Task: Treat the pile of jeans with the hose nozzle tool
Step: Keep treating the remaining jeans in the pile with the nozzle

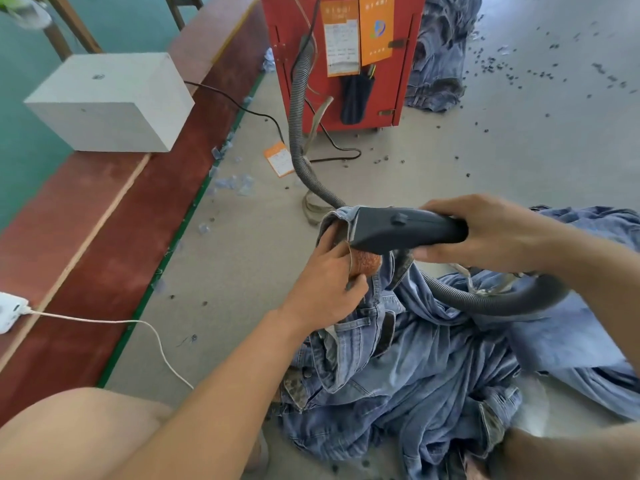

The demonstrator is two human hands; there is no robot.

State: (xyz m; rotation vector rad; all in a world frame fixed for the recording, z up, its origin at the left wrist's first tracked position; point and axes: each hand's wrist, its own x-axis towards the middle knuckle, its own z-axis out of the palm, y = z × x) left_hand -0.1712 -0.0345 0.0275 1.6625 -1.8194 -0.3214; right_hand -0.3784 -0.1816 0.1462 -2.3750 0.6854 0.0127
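A pile of blue jeans [433, 368] lies on the grey floor in front of me. My left hand [325, 278] grips the waistband of one pair, by its brown leather patch [367, 263], and lifts it off the pile. My right hand [485, 230] holds the dark grey nozzle tool [405, 228] by its handle. The nozzle's wide mouth presses against the raised waistband. The ribbed grey hose [301, 109] runs from the tool's rear, loops over the jeans and climbs to a red machine.
The red machine [346, 57] with orange labels stands ahead, more jeans [440, 64] heaped behind it. A red-brown bench [121, 209] runs along the left with a white box [110, 102] and a white charger [10, 311] on it. Cables and dark scraps litter the floor.
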